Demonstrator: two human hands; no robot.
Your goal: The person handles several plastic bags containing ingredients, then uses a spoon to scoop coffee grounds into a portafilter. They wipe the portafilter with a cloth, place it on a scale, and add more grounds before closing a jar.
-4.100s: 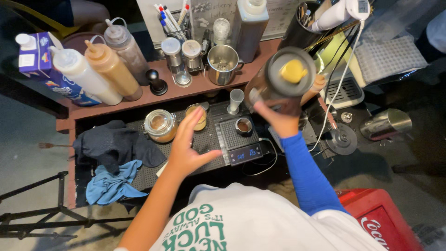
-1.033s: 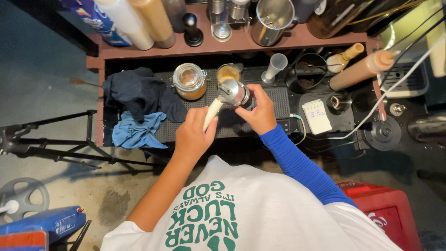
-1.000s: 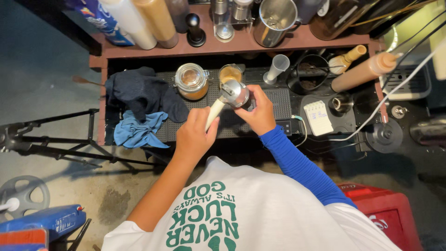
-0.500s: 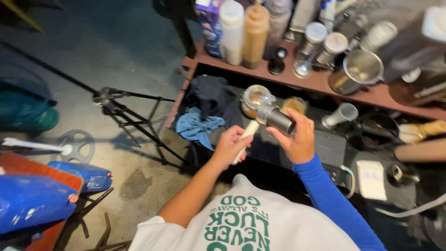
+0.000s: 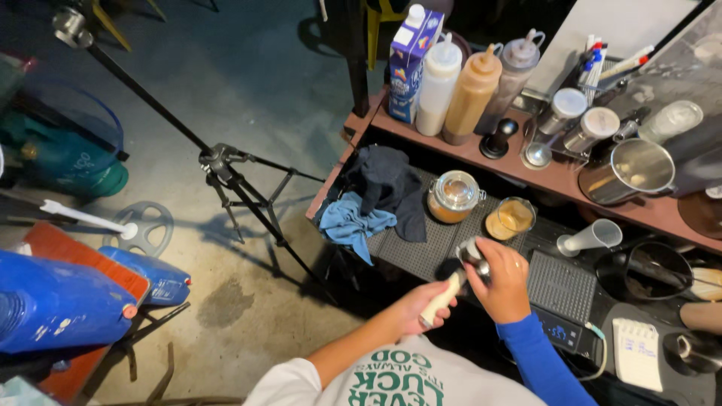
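My left hand [image 5: 416, 310] is wrapped around the pale handle of a portafilter [image 5: 445, 295]. Its metal basket end [image 5: 471, 251] sits under my right hand [image 5: 505, 282], whose fingers are closed over its top and side. Both hands hold it just above the near edge of a black ribbed mat [image 5: 421, 248] on the low counter. Just beyond the hands stand a lidded glass jar [image 5: 453, 197] and a glass of brown liquid [image 5: 511, 218]. What is inside the basket is hidden by my fingers.
A blue cloth [image 5: 352, 223] and a dark cloth [image 5: 387, 179] lie left of the jar. A small clear measuring cup [image 5: 594, 237], black scale [image 5: 560, 331] and notepad [image 5: 638, 352] are to the right. Squeeze bottles [image 5: 470, 94], a carton [image 5: 410, 60] and a metal pitcher [image 5: 630, 170] line the shelf. A tripod [image 5: 229, 169] stands on the floor at left.
The view has swung left and shows more floor, the tripod and blue containers. Both hands keep their hold on the portafilter, which sits nearer my body than a second ago.
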